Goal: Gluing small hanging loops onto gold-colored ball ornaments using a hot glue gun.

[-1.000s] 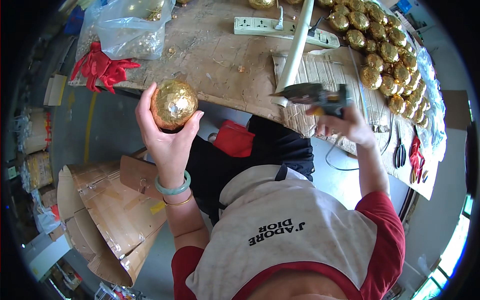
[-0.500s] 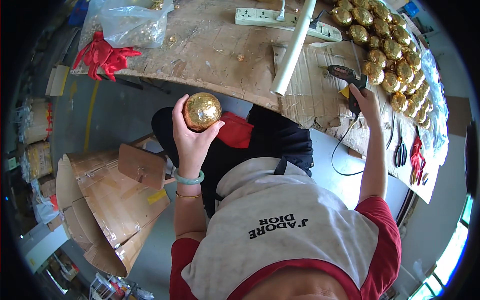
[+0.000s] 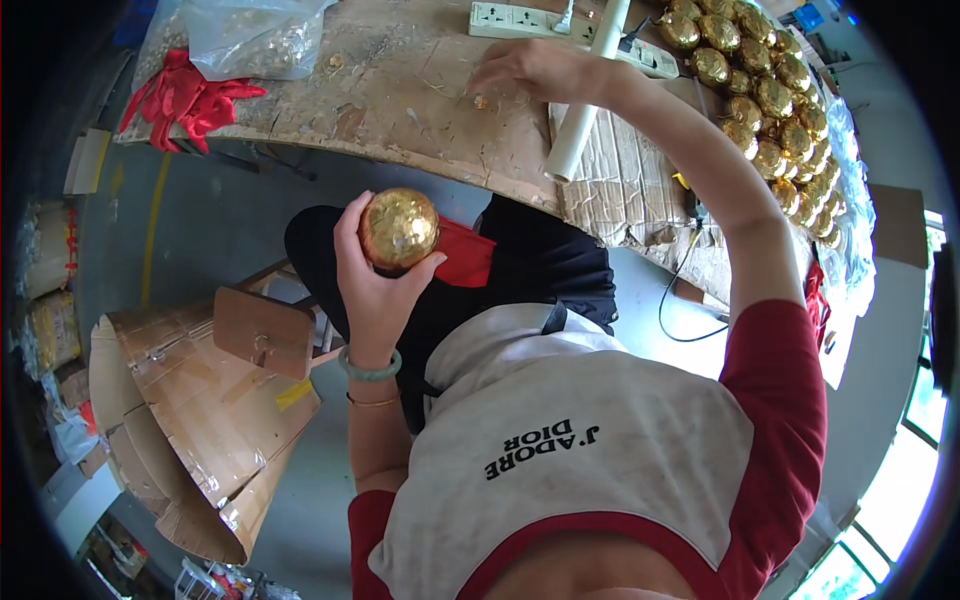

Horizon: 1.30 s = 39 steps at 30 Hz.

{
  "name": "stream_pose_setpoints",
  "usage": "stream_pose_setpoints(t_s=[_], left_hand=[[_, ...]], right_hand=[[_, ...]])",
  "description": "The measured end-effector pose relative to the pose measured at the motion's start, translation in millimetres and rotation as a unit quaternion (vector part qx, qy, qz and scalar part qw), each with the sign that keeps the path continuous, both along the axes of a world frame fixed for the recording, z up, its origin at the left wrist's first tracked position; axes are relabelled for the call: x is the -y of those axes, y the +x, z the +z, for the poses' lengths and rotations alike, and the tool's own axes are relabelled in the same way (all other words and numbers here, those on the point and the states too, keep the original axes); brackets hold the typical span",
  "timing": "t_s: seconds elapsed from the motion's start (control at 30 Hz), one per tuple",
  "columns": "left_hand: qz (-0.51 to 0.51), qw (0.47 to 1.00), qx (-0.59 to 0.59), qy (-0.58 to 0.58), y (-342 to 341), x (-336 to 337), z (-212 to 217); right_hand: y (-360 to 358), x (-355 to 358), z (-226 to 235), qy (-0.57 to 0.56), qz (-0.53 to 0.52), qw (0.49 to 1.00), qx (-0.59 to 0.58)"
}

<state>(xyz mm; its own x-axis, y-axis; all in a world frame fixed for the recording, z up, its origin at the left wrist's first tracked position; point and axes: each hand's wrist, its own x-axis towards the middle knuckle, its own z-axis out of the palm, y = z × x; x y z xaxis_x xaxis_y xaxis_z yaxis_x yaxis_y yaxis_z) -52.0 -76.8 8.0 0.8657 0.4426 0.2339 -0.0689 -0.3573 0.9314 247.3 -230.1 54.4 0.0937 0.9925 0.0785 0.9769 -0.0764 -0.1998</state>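
Note:
A gold foil-covered ball (image 3: 400, 230) rests in my left hand (image 3: 370, 270), which grips it from below, thumb at one side and fingers at the other, in front of the table edge. My right hand (image 3: 540, 70) reaches across the table, holding nothing that I can see. Its fingers are stretched out and bent down, just above a small gold piece (image 3: 480, 102) on the tabletop. The glue gun (image 3: 694, 205) lies on the cardboard by the table's right part, mostly hidden behind my right forearm, its cord hanging over the edge.
A white tube (image 3: 575, 140) lies across the cardboard sheet (image 3: 625, 175), next to a power strip (image 3: 515, 20). Many gold balls (image 3: 775, 98) are gathered at the right. Red fabric (image 3: 190, 100) and a plastic bag (image 3: 255, 40) sit at the left. A cardboard box (image 3: 200, 420) stands on the floor.
My right hand has let go of the glue gun and moved left over the table to the small gold piece. My left hand still holds the gold ball, and the view has shifted slightly.

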Motion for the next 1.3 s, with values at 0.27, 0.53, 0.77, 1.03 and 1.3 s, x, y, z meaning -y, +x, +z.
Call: stream_pose_setpoints(t_s=[0.27,0.53,0.77,1.03,1.3], left_hand=[[0.026,0.989,-0.044,-0.139,-18.4,-18.2,-11.1],[-0.017,0.991,-0.026,-0.134,7.1,-24.6,-12.4],[-0.065,0.987,0.022,-0.147,24.4,-18.4,8.8],[-0.225,0.935,0.089,-0.259,46.0,4.0,52.7],[-0.285,0.831,0.097,-0.468,46.1,27.8,46.0]], right_hand=[[26.5,-44.2,-22.4,-0.135,0.059,0.979,-0.141],[16.4,-25.0,-17.2,-0.027,-0.01,0.982,-0.186],[-24.6,-5.3,29.3,-0.037,-0.139,0.88,-0.452],[-58.3,17.9,50.0,-0.003,-0.096,0.846,-0.525],[-94.2,44.9,55.6,0.077,-0.069,0.877,-0.469]])
